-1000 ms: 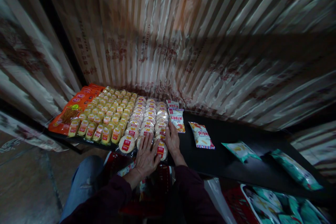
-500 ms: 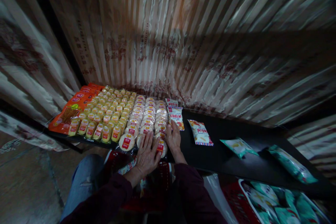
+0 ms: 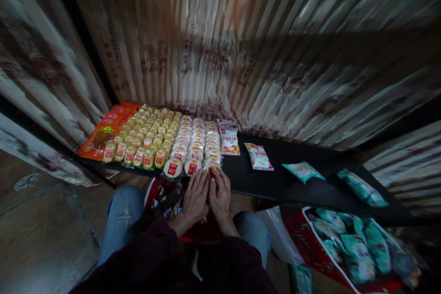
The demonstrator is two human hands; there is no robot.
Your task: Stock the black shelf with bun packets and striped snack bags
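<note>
Three rows of round white wrapped crackers (image 3: 172, 167) lie on the black shelf, beside rows of small yellow packets (image 3: 148, 159). At the front end of the rightmost cracker row, my left hand (image 3: 196, 195) and my right hand (image 3: 219, 191) rest side by side, fingertips at the shelf's front edge. Both hands' fingers are extended and close together. They cover the front of that row, and a bit of red label shows between the fingertips. Right of the crackers lie white-and-red snack bags (image 3: 230, 140).
An orange bag (image 3: 105, 131) is at the shelf's left end. Farther right on the shelf (image 3: 241, 179) are another white bag (image 3: 259, 156) and green bags (image 3: 303, 171). Below stand a red basket of green bags (image 3: 305, 234) and another red basket between my knees. Striped sheeting hangs behind.
My hands have drawn back toward the shelf's front edge and closer together. My right hand has left the row's right side. The camera view has shifted, showing more of the baskets and both knees.
</note>
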